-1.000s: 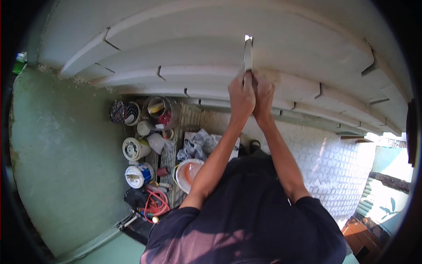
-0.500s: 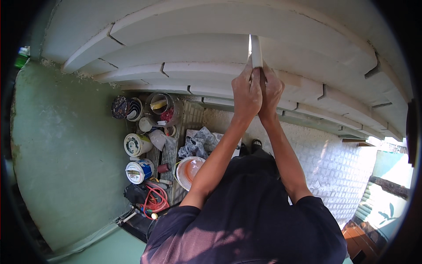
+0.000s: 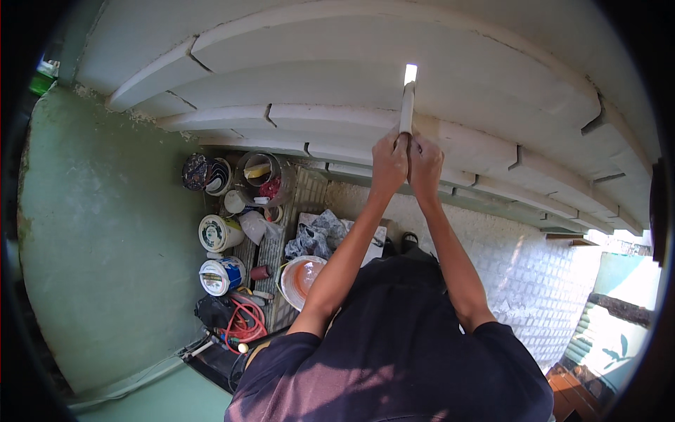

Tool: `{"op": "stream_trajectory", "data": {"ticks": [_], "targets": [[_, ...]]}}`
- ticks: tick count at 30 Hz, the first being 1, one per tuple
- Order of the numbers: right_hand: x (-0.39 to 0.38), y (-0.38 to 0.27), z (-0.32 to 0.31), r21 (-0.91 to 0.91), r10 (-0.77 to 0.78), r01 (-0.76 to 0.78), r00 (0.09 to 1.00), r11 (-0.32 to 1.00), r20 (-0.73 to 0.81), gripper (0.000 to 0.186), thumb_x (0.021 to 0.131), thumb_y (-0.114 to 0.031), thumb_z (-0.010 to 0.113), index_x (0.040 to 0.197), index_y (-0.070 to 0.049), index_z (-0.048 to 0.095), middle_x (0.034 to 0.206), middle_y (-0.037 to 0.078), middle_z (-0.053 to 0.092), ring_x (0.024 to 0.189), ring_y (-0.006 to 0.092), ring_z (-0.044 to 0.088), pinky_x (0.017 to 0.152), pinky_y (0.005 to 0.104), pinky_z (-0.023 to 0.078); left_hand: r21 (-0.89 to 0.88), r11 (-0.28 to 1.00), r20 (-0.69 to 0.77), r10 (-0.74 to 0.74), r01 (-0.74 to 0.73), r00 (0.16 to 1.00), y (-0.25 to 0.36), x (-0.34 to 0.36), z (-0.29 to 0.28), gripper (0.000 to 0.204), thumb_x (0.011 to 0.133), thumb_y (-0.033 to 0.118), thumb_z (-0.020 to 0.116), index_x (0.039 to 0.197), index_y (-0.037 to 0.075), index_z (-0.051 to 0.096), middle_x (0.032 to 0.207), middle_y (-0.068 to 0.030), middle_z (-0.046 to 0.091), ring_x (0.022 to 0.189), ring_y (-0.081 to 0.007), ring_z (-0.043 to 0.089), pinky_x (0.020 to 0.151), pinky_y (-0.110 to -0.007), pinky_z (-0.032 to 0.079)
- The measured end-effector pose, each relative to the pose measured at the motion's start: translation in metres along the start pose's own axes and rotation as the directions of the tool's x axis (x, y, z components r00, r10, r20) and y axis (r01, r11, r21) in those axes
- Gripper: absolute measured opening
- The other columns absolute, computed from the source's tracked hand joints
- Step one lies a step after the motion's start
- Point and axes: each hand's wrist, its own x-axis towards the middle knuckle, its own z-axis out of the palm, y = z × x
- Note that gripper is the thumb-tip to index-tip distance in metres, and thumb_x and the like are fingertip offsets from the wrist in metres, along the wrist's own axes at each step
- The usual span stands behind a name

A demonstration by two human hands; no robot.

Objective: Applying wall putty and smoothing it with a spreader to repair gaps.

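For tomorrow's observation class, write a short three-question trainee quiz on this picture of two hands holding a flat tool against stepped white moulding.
1. True or false: both hands grip one tool.
2. What does the tool's tip touch? A) green wall B) white moulding C) paint tin
3. What colour is the cable coil below?

Key
1. True: left hand and right hand clasp the flat tool.
2. B, the white moulding.
3. Red, the cable coil beside the paint tin.

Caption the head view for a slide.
Both hands, left hand and right hand, press a flat white tool against stepped white moulding.
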Motion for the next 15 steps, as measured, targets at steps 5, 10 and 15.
{"op": "stream_trajectory", "data": {"ticks": [5, 10, 15], "targets": [[0.02, -0.039, -0.016, 0.118, 0.055, -0.051, 0.998, 0.992, -0.034, 0.018, 0.088, -0.01, 0.054, 0.097, 0.002, 0.064, 0.063, 0.023, 0.049, 0.051, 0.0301, 0.037, 0.052, 0.0339, 0.041, 0.075, 0.987, -0.044, 0.146, -0.143, 0.988, 0.043, 0.003, -0.002, 0.021, 0.093, 0.012, 0.046, 0.094, -0.005, 0.06, 0.065, -0.0189, 0.055, 0.056, -0.025, 0.051, 0.056, -0.038, 0.042], [0.008, 0.007, 0.0, 0.056, -0.015, 0.016, 1.0, 0.998, -0.008, 0.028, 0.086, -0.006, 0.053, 0.111, -0.001, 0.065, 0.06, 0.023, 0.045, 0.048, 0.0316, 0.036, 0.05, 0.0348, 0.04, 0.033, 0.999, -0.04, 0.023, -0.022, 0.999, 0.009, 0.005, 0.002, 0.018, 0.092, 0.009, 0.048, 0.091, -0.005, 0.058, 0.064, -0.0188, 0.055, 0.053, -0.0266, 0.047, 0.054, -0.037, 0.04], [0.016, -0.003, -0.014, -0.086, -0.109, 0.113, 0.993, 0.99, 0.047, 0.023, 0.086, -0.006, 0.053, 0.103, 0.001, 0.067, 0.061, 0.023, 0.051, 0.049, 0.0326, 0.045, 0.053, 0.0379, 0.042, 0.124, 0.991, 0.032, 0.04, -0.043, 0.999, 0.029, 0.007, -0.003, 0.018, 0.091, 0.01, 0.05, 0.093, -0.005, 0.06, 0.064, -0.0191, 0.055, 0.053, -0.0259, 0.047, 0.054, -0.036, 0.041]]}}
